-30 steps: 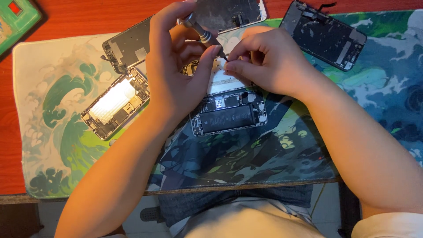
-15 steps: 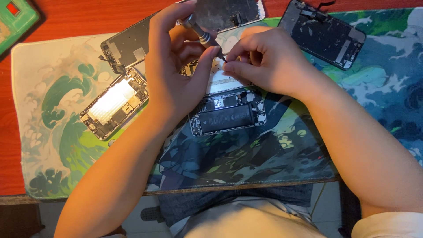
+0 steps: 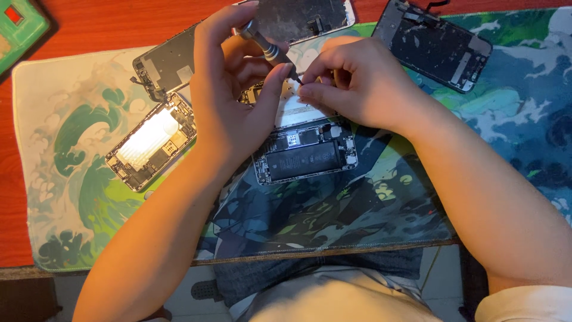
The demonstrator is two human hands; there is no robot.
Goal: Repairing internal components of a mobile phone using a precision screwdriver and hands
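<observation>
My left hand (image 3: 229, 101) grips a small grey screwdriver (image 3: 269, 50), thumb and fingers closed round its shaft; the tool slants down to the right, its tip meeting the upper end of the opened phone (image 3: 304, 149). My right hand (image 3: 351, 89) is pinched, thumb and forefinger pressed together just beside the tip; whether anything lies between them I cannot tell. The opened phone rests on the wave-patterned mat (image 3: 71, 167), directly beneath both hands, its dark battery exposed below my fingers. A second opened phone (image 3: 152, 140) lies on the mat to the left, apart from my left wrist. A detached screen (image 3: 438, 45) lies to the upper right, another screen (image 3: 301, 18) above my fingers.
</observation>
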